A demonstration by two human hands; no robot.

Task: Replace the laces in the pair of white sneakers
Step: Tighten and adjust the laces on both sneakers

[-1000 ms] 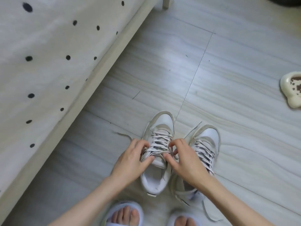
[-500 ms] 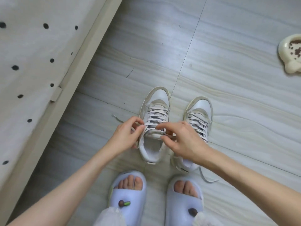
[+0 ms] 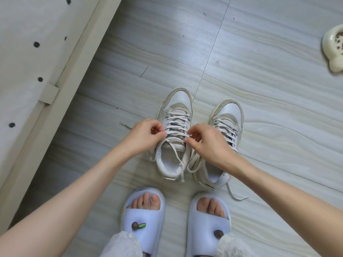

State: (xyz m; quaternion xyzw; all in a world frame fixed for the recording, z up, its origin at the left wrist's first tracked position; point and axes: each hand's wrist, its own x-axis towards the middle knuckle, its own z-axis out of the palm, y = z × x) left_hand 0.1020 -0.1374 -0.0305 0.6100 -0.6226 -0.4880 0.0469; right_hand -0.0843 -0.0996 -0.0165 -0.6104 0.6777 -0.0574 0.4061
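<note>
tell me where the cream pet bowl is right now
In the head view, the cream pet bowl sits on the floor at the far right edge, beyond the sneakers.

Lilac slippers on feet; cream dish, perhaps holding kibble; dotted bedding.

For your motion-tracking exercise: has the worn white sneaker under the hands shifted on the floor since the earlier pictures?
Cannot tell: the camera moved. The worn white sneaker sits just left of the floor's tile seam, as before, beside its pair.
</note>
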